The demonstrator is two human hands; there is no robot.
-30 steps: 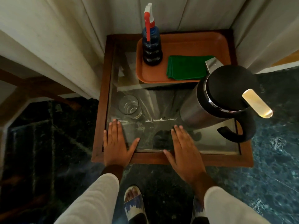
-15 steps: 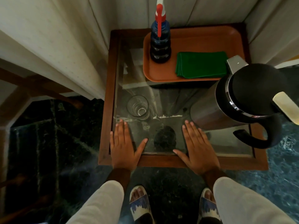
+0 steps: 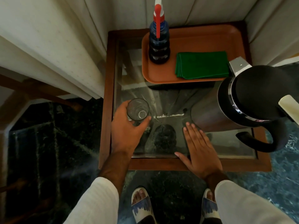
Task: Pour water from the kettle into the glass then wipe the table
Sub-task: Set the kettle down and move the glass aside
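A person's left hand wraps around an empty glass on the left of a glass-topped bench. The right hand rests flat, fingers spread, beside the untouched kettle. A folded green cloth waits on the far tray. Pouring and wiping both appear to remain.

Showing a brown wooden frame on the table, an orange-brown tray, a green cloth, and a dark blue spray bottle with red and white trigger. Showing a kettle of silver steel with black lid and handle, a clear glass, white sleeves, white sandals with blue pattern, dark green marbled floor.
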